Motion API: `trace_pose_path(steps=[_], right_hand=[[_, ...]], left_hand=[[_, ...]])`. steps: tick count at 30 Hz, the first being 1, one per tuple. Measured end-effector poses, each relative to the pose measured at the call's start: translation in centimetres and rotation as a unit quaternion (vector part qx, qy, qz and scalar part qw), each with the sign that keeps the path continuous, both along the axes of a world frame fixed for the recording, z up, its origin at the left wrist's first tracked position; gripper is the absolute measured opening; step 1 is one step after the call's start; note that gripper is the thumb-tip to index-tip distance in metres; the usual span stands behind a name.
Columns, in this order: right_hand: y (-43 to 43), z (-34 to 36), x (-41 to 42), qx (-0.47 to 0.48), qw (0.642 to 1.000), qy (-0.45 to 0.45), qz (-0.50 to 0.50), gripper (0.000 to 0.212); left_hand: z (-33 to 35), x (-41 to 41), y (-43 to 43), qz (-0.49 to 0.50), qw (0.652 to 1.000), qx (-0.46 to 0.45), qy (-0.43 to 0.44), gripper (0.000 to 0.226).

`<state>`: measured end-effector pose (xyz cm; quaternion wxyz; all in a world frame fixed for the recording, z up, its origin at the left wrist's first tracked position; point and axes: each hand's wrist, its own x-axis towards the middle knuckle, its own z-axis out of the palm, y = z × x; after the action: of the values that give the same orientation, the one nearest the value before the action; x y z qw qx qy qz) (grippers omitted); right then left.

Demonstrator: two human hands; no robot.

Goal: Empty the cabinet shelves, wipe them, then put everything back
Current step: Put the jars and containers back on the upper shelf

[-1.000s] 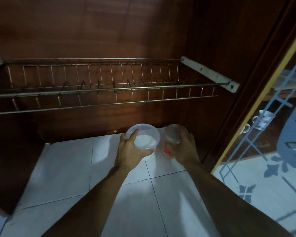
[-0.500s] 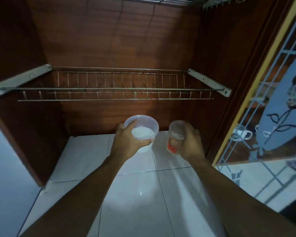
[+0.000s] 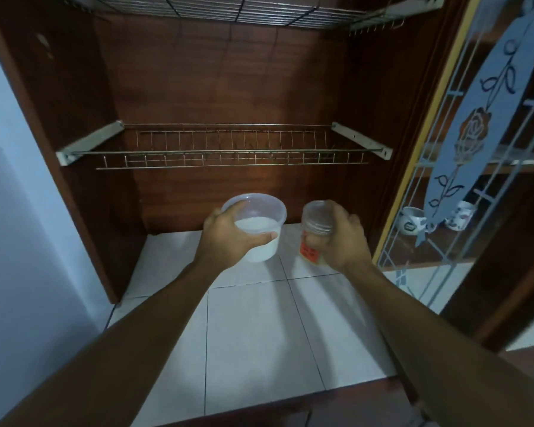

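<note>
My left hand (image 3: pixel 228 238) grips a clear round plastic tub (image 3: pixel 259 220) partly filled with white powder, held above the white tiled cabinet floor (image 3: pixel 259 328). My right hand (image 3: pixel 342 241) holds a small clear lidded jar (image 3: pixel 316 232) with an orange label, just to the right of the tub. Both are near the back of the brown wooden cabinet (image 3: pixel 228 87). A bare wire rack shelf (image 3: pixel 228 152) spans the cabinet above my hands, and a second wire rack (image 3: pixel 228 10) runs along the top.
An open glass door (image 3: pixel 475 149) with a frosted rose pattern and metal lattice stands at the right. Behind it sit patterned mugs (image 3: pixel 412 221). A pale wall (image 3: pixel 13 211) borders the cabinet on the left.
The view has pulled back and tilted up, showing the top rack and more of the tiled floor. Both hands keep their containers at about the same spot.
</note>
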<state>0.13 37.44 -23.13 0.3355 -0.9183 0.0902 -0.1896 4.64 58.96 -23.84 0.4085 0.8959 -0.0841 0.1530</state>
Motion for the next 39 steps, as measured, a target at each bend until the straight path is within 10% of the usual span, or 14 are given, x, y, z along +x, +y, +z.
trace_pose_path(steps=[39], right_hand=[[-2.9, 6.3, -23.2, -0.004, 0.989, -0.031, 0.145, 0.086]], left_hand=[[5.4, -27.7, -1.6, 0.093, 0.994, -0.003, -0.055, 0.080]])
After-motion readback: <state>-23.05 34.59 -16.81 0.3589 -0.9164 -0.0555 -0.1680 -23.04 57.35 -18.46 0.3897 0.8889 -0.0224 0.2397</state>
